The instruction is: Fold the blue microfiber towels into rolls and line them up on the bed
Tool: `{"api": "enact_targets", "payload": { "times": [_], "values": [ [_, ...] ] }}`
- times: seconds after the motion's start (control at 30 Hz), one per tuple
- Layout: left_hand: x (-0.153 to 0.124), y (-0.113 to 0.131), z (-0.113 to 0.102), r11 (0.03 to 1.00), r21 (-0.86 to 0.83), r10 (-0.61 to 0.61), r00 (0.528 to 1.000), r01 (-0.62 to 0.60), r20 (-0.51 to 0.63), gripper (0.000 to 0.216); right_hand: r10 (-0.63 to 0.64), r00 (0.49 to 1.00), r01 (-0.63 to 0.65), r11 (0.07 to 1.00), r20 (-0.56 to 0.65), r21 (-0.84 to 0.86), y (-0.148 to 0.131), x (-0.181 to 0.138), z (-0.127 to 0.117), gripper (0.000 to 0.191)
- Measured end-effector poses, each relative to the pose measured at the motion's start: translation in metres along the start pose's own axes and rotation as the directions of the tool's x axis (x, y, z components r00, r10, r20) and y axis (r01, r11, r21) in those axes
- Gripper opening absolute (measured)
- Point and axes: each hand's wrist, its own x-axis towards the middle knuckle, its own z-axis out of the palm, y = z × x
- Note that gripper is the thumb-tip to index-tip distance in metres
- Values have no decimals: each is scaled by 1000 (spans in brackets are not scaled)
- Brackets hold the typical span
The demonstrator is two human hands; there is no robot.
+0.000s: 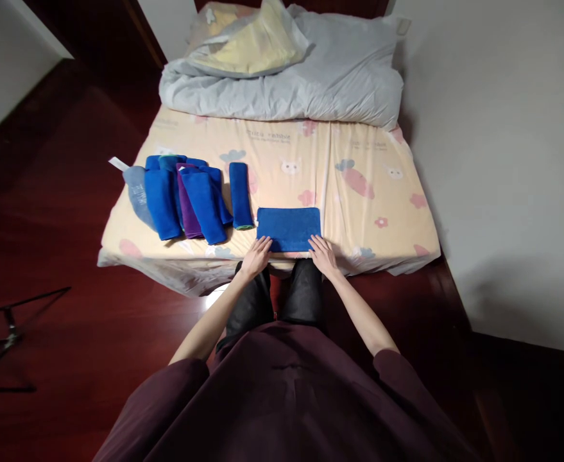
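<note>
A blue towel (289, 226), folded into a flat rectangle, lies at the near edge of the mattress (358, 212). My left hand (256, 255) rests at its near left corner, fingers stretched out and touching the cloth. My right hand (323, 253) lies at the near right corner the same way, fingers spread flat. Neither hand grips anything. To the left, a rolled blue towel (240, 195) lies beside several more rolled towels (185, 199), blue ones and a purple one.
A grey quilt (301, 77) and a yellowish pillow (247, 45) are heaped at the bed's far end. A white wall (503, 160) runs along the right. Dark red wooden floor (60, 269) surrounds the bed; a black stand's legs (7, 333) sit at the left.
</note>
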Motion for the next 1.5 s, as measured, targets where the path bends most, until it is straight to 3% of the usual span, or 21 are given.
{"api": "enact_targets", "payload": {
  "times": [0.13, 0.47, 0.6, 0.77, 0.97, 1.1, 1.23, 1.37, 1.5],
  "values": [
    [7, 3, 13, 994, 107, -50, 993, 39, 108, 67, 5, 992, 6, 996, 129, -84, 3, 5, 11, 51],
    [21, 1, 9, 985, 170, -55, 986, 28, 156, 64, 20, 959, 47, 972, 283, -229, 13, 34, 11, 55],
    [31, -3, 3, 984, 179, -53, 984, 23, 169, 60, 45, 958, 26, 969, 282, -245, 13, 43, 12, 54],
    [41, -14, -8, 985, 174, -53, 980, 19, 191, 54, 152, 963, -110, 976, 223, -189, 19, 46, 10, 50],
    [41, -36, -26, 994, 99, -72, 970, 50, 233, 51, 244, 960, -254, 965, 135, 70, 35, 42, 6, 45],
    [24, -55, -31, 984, -92, -124, 956, 153, 267, 53, 233, 957, -279, 899, 170, 338, 42, 33, 6, 33],
    [3, -62, -30, 902, -324, -228, 953, 285, 201, 41, 269, 953, -302, 785, 142, 541, 42, 24, 11, 32],
    [0, -54, -23, 790, -475, -387, 917, 386, 102, 41, 393, 917, -346, 715, 60, 607, 40, 19, 21, 37],
    [6, -49, -18, 770, -441, -486, 871, 461, 63, 34, 442, 893, -392, 670, 86, 631, 45, 20, 29, 45]
  ]
}}
